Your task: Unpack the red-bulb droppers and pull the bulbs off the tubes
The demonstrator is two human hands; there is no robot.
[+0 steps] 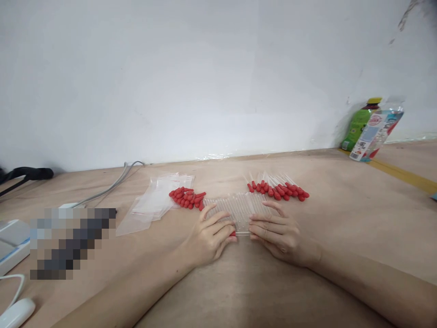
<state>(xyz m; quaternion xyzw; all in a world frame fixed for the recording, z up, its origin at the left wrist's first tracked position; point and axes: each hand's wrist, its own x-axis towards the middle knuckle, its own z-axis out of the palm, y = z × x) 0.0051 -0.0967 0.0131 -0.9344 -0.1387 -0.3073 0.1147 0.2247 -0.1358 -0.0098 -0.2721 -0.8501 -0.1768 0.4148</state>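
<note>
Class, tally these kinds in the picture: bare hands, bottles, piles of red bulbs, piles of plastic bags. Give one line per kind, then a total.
Hands: 2 (left hand, right hand)
Bottles: 2 (green bottle, printed bottle)
Bulb piles: 2 (left pile, right pile)
Bag piles: 1 (plastic bags)
Total: 7

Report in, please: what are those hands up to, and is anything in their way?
Left hand pinching red bulb, right hand on clear tube. Row of tubes just beyond. Plastic bags off left, apart from both hands.
</note>
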